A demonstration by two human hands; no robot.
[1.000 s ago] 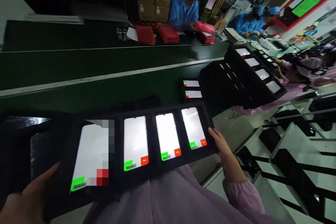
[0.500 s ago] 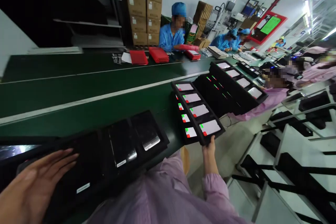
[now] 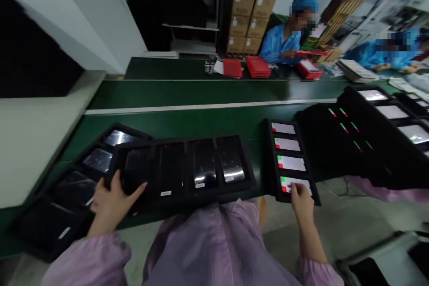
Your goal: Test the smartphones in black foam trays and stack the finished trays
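Observation:
My left hand (image 3: 112,199) grips the near left corner of a black tray (image 3: 248,178) that holds several phones with dark screens (image 3: 203,163). My right hand (image 3: 300,199) rests on the near end of a second black tray (image 3: 271,161) to the right, fingers curled over its edge and touching the nearest of several phones with lit white screens (image 3: 291,162). Both trays lie on the green conveyor table's near edge. Pink sleeves cover both my arms.
Another tray of dark phones (image 3: 97,161) lies at the left, partly under the held one. A black rack of lit phones (image 3: 368,129) stands at the right. Across the belt (image 3: 201,94), people in blue handle red cases (image 3: 256,66). Cardboard boxes (image 3: 250,4) are stacked behind.
The tray of lit phones has been set down at the right of the belt. My left hand moved from lying flat on the dark-phone tray to gripping its corner. The view swung left.

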